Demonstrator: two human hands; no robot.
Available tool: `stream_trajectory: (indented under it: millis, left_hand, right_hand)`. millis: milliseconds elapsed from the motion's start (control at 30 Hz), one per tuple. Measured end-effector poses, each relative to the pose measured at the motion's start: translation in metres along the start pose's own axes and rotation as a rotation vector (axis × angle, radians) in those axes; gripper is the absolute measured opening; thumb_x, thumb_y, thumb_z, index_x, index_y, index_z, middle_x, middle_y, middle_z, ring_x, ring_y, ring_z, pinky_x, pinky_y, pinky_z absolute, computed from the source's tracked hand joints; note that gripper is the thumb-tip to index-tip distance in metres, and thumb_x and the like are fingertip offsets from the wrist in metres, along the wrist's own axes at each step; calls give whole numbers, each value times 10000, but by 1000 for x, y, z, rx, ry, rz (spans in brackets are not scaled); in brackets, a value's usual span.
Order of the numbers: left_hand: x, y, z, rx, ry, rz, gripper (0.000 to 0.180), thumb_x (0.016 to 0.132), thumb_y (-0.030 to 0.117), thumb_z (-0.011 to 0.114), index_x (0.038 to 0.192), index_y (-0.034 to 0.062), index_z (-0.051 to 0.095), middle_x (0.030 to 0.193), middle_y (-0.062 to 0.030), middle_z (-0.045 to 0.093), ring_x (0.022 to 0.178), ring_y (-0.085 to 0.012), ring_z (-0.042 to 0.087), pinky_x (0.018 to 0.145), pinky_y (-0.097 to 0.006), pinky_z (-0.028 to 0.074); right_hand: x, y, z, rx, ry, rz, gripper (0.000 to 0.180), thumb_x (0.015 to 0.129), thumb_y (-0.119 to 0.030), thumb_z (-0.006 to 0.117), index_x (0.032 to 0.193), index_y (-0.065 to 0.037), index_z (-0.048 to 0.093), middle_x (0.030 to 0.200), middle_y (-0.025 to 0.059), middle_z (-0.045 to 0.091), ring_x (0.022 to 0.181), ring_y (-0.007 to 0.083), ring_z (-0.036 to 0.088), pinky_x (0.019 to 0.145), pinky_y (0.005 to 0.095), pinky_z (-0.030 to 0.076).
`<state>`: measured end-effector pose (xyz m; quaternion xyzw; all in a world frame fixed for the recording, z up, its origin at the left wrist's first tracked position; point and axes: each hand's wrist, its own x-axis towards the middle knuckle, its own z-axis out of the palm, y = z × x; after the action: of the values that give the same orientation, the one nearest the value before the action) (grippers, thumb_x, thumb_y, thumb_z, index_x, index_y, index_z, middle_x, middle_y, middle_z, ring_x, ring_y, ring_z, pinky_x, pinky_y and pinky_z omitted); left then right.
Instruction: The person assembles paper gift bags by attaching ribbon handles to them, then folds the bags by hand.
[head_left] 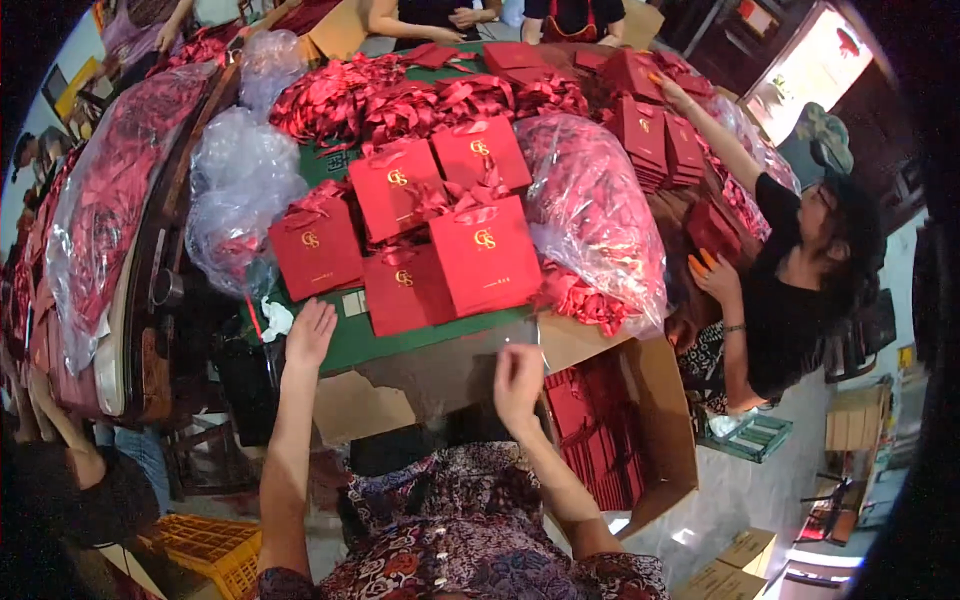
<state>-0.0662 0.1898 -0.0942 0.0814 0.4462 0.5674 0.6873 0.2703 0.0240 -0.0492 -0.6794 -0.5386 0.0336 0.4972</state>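
Observation:
My left hand (pixel 312 332) is open, fingers stretched out at the table's near edge, just below the leftmost red paper gift bag (pixel 318 250). My right hand (pixel 520 385) hovers by the near edge with thumb and fingers curled together; whatever they may hold is too small to make out. Between and beyond my hands lie several red gift bags with gold emblems and ribbon bows, among them a front bag (pixel 485 262) and a lower middle bag (pixel 405 295). Below my right hand, a cardboard box (pixel 668 420) holds tightly packed red bags (pixel 600 440).
Clear plastic sacks of red ribbon (pixel 600 200) flank the bags, with loose ribbon bows (pixel 400 100) behind. A co-worker (pixel 800 270) with orange fingertip covers handles red bags at right; others stand at the far side. A yellow crate (pixel 215 550) sits at lower left.

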Motion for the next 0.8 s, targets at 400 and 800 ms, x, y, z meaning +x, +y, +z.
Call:
stream_trajectory:
  millis: [400, 800]
  left_hand:
    - [-133, -75, 18, 528, -180, 197, 295, 974, 138, 599, 1238, 19, 543, 1137, -97, 614, 975, -173, 625, 865, -308, 531]
    - [-148, -105, 37, 834, -389, 221, 253, 985, 135, 585, 1208, 17, 565, 1087, -73, 630, 927, -137, 623, 818, -265, 533]
  right_hand:
    - [64, 39, -26, -58, 178, 241, 166, 965, -186, 569, 944, -22, 546, 800, 214, 625, 738, 375, 639, 662, 452, 487]
    - [-7, 16, -42, 171, 88, 269, 216, 935, -64, 584, 1143, -5, 576, 999, 203, 603, 863, 372, 620, 739, 408, 505]
